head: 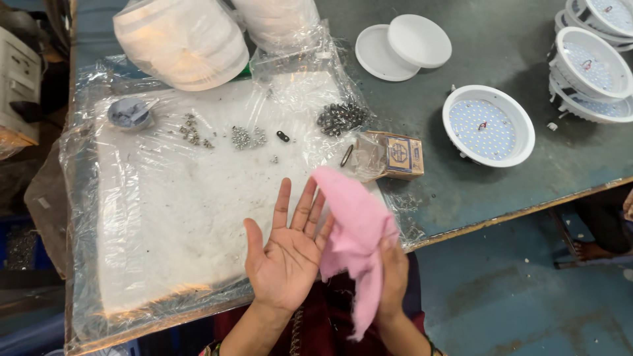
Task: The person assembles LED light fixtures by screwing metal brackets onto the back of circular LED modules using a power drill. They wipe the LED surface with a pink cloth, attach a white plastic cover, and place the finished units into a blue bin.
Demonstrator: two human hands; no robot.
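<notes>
My left hand [285, 254] lies palm up at lower centre, fingers [282, 204] spread and holding nothing. My right hand [393, 270] grips a pink cloth [353, 227], which touches the left fingertips. At upper left, a small grey bowl [128, 113] sits on the plastic sheet [165, 211] covering the desk [514, 46]; I cannot tell its contents. Loose screws [340, 118] lie near the centre top. A small brown cardboard box [402, 155] lies just right of centre, beside a round white lamp housing [488, 125].
</notes>
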